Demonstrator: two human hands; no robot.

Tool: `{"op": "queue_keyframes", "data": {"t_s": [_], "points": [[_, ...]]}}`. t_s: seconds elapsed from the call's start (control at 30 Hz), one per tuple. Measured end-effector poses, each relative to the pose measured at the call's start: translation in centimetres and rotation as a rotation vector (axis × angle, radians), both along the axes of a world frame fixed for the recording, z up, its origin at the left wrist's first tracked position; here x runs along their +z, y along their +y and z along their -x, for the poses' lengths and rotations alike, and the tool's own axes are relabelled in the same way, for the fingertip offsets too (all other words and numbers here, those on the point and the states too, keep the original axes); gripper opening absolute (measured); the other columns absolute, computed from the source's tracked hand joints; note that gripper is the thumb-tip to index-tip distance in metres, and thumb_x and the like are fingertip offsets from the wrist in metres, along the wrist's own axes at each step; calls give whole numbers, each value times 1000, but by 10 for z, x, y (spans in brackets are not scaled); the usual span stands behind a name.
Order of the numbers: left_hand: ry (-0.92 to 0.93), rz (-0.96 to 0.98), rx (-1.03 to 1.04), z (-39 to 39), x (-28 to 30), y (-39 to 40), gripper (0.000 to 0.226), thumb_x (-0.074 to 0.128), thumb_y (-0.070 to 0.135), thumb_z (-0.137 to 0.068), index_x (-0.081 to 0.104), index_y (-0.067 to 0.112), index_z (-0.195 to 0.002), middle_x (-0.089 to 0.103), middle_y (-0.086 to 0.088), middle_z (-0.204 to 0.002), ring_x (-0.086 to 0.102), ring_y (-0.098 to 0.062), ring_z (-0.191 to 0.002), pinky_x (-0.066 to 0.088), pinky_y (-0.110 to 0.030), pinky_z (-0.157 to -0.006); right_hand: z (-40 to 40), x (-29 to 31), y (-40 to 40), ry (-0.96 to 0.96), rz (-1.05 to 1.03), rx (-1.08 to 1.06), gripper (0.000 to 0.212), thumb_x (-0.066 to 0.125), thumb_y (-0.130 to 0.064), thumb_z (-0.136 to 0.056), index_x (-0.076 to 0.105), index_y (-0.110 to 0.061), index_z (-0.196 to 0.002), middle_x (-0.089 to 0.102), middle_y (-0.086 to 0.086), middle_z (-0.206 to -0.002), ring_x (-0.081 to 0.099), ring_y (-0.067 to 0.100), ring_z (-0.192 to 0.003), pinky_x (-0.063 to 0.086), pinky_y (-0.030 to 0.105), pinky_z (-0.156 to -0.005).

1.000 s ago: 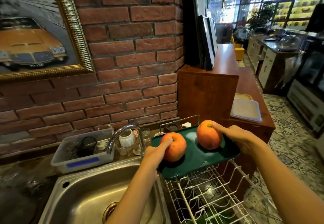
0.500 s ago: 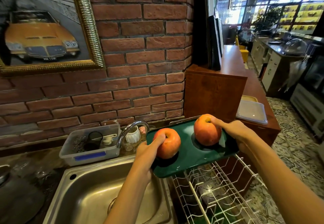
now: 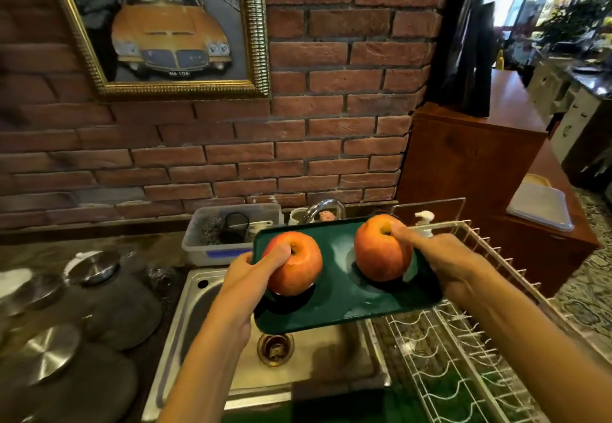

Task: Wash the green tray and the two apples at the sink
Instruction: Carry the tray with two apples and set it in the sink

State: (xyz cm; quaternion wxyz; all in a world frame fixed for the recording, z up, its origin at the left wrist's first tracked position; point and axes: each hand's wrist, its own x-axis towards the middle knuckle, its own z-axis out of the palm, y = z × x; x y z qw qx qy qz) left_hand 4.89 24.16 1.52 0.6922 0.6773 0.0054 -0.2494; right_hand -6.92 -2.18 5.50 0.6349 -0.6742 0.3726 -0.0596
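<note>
Over the stainless steel sink [image 3: 205, 293] two bare forearms reach forward from the bottom edge of the view and carry a dark green rectangular plastic tray [image 3: 344, 303] between them. The tray hangs above the round sink drain [image 3: 275, 349] and is tilted a little, its right side higher. The left hand [image 3: 246, 273] grips the left edge of the tray; its thumb presses on the top of the left red-orange apple [image 3: 298, 267], close to the stem hollow, and the other fingers are hidden under the tray. The right hand [image 3: 445, 262] holds the right edge in the same way, with its thumb stretched out to the stem hollow of the right red-orange apple [image 3: 381, 250]. Both apples stand on the tray, apart from each other.

To the right of the sink a white wire dish rack [image 3: 463, 340] stands on the surface. To the left lie round steel lids [image 3: 94, 267] on dark pots. Behind the tray the curved chrome tap [image 3: 323, 208] shows, and beside it a clear plastic tub with a blue label [image 3: 212, 252] holding small utensils. Farther back is the red brick wall [image 3: 331, 124] with a gold-framed picture of a yellow car [image 3: 169, 32].
</note>
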Motion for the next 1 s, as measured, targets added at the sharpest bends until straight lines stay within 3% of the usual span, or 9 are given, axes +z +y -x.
{"op": "queue_keyframes", "data": {"t_s": [0.13, 0.27, 0.4, 0.53, 0.6, 0.7, 0.8, 0.9, 1.0], "points": [[19, -39, 3, -9, -23, 46, 85, 83, 65, -41, 64, 24, -113, 71, -4, -113, 66, -25, -105, 55, -45, -90, -11, -21, 39, 23, -16, 15, 74, 84, -49, -61, 62, -7, -117, 67, 19, -113, 66, 38, -101, 55, 55, -89], [50, -54, 1, -15, -52, 80, 71, 82, 62, -42, 64, 29, -102, 69, 3, -106, 65, -17, -97, 49, -32, -68, -21, -52, 73, 80, -47, -3, 74, 86, -46, -64, 59, -4, -119, 65, 21, -114, 64, 39, -100, 55, 54, -89], [85, -119, 7, -28, -91, 103, 103, 80, 62, -39, 57, 20, -130, 65, -4, -122, 62, -19, -106, 47, -32, -74, -32, -94, 101, 144, -93, -35, 76, 87, -47, -64, 60, 1, -117, 65, 23, -111, 66, 41, -98, 56, 56, -88], [142, -173, -10, -43, -128, 119, 111, 80, 61, -40, 48, 21, -138, 60, -6, -131, 60, -24, -113, 51, -41, -83, -46, -136, 116, 151, -86, -55, 72, 85, -47, -67, 62, 5, -112, 62, 14, -89, 60, 27, -71, 47, 28, -53], [154, -191, -14, -51, -144, 123, 111, 81, 60, -40, 47, 21, -139, 60, -3, -128, 60, -23, -111, 51, -42, -84, -55, -156, 120, 158, -73, -50, 76, 84, -46, -70, 59, 5, -119, 59, 12, -93, 57, 23, -72, 41, 22, -43], [177, -162, -12, -63, -162, 127, 123, 83, 57, -38, 38, 20, -146, 56, 2, -122, 58, -19, -108, 49, -39, -82, -73, -184, 123, 173, -53, -25, 90, 83, -48, -70, 48, 1, -136, 57, 13, -117, 57, 25, -93, 43, 25, -51], [193, -123, 14, -78, -181, 126, 129, 85, 50, -37, 34, 17, -150, 53, -5, -130, 57, -22, -112, 49, -37, -89, -92, -210, 122, 193, -32, -6, 101, 82, -52, -69, 40, -3, -146, 54, 14, -134, 55, 24, -100, 46, 28, -63], [196, -127, 22, -97, -198, 124, 120, 87, 43, -43, 36, 15, -148, 55, -8, -134, 59, -18, -108, 48, -34, -91, -110, -235, 119, 208, -23, 2, 107, 82, -58, -64, 39, -5, -147, 55, 14, -136, 56, 25, -106, 51, 38, -83], [206, -149, 13, -117, -216, 118, 114, 88, 42, -43, 43, 14, -144, 60, -10, -133, 62, -20, -111, 50, -38, -99, -126, -256, 112, 238, -24, 14, 107, 82, -60, -62, 41, -5, -145, 57, 12, -131, 57, 25, -107, 50, 40, -88]]}}
